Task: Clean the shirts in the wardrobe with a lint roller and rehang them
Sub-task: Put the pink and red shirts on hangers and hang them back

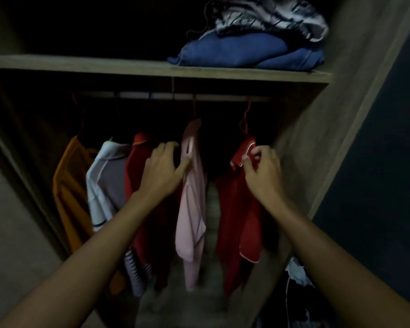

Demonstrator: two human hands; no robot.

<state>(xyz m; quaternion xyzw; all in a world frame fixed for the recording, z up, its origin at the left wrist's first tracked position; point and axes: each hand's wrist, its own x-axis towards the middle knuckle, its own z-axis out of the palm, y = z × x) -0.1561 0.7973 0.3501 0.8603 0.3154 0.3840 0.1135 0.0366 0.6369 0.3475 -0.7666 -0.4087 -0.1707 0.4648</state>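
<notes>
Several shirts hang from a rail (152,95) in a dim wardrobe. From the left hang an orange shirt (69,197), a white-and-grey shirt (104,183), a dark red shirt (137,176), a pink shirt (192,209) and a red shirt with white piping (239,209). My left hand (163,171) reaches between the dark red and pink shirts, thumb against the pink one's shoulder, fingers curled round dark cloth behind. My right hand (263,169) pinches the collar of the red piped shirt, which hangs on a red hanger (245,121). No lint roller is in view.
A shelf (81,65) above the rail bears folded blue cloth (246,53) with a grey bundle (275,17) on top. The wardrobe's side wall (317,138) stands close on the right. Loose clothes (298,278) lie at lower right. A gap separates the pink and red shirts.
</notes>
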